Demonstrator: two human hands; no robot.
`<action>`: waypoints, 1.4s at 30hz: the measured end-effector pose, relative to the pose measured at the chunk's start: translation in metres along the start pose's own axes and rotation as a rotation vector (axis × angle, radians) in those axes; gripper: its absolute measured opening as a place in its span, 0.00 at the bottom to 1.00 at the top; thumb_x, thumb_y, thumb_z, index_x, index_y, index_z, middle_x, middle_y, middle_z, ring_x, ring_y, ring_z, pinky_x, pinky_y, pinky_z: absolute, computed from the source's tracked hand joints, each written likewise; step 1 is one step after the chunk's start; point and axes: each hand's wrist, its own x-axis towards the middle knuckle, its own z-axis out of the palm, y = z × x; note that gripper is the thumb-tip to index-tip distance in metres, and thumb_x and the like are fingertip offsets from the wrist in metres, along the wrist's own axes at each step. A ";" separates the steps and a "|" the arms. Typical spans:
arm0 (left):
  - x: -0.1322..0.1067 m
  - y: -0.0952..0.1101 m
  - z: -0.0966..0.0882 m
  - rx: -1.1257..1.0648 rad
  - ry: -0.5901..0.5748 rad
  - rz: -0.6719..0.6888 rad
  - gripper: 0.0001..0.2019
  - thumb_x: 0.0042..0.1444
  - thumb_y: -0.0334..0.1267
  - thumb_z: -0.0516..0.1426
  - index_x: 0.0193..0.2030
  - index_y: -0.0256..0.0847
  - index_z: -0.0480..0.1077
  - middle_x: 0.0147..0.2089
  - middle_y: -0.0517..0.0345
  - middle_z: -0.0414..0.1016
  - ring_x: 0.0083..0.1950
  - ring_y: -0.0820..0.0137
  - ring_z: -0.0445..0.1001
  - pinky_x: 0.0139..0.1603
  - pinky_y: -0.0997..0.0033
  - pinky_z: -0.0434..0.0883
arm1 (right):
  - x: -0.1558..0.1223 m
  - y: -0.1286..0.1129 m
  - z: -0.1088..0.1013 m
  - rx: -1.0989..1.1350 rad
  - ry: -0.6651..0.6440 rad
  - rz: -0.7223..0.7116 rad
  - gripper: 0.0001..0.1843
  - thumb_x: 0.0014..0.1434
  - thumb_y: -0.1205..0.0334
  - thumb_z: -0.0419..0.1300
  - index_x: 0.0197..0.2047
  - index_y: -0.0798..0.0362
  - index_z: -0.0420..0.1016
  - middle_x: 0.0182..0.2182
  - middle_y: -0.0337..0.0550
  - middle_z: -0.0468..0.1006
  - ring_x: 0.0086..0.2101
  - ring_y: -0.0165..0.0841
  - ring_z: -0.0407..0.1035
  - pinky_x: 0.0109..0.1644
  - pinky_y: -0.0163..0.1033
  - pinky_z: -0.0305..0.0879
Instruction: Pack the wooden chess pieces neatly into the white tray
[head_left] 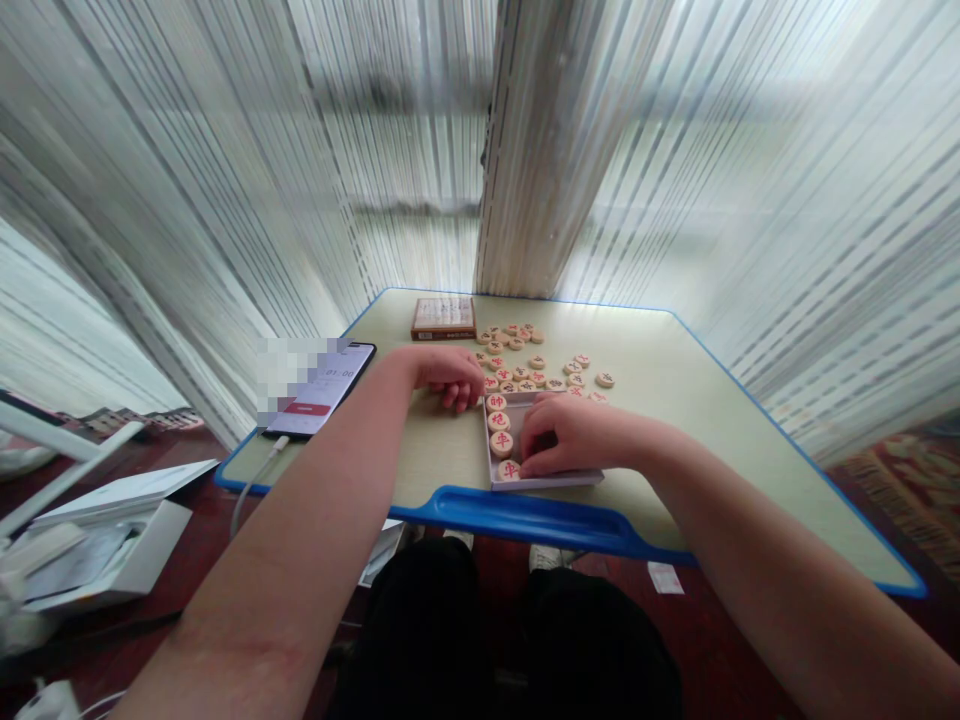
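"Your right hand?"
"It half-curls; at its fingertips lies a round, pale wooden, red-marked disc inside the shallow white cardboard box. Hold: cannot tell."
"Your left hand?"
"Curled, contents indiscernible."

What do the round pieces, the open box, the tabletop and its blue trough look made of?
Round pieces: probably wood, possibly plastic; tan, smooth-looking, with coloured characters.
Open box: likely cardboard; pale, matte, thin straight walls.
Tabletop: perhaps laminate; pale, flat, even surface.
Blue trough: most likely moulded plastic; rounded edges, solid colour, slight gloss.
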 end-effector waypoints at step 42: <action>-0.001 -0.002 0.001 -0.081 0.049 0.032 0.06 0.39 0.35 0.56 0.24 0.34 0.71 0.18 0.54 0.74 0.17 0.76 0.68 0.13 0.83 0.45 | 0.017 0.071 -0.010 -0.255 0.583 0.339 0.13 0.56 0.60 0.55 0.40 0.51 0.80 0.38 0.46 0.77 0.40 0.37 0.68 0.51 0.42 0.59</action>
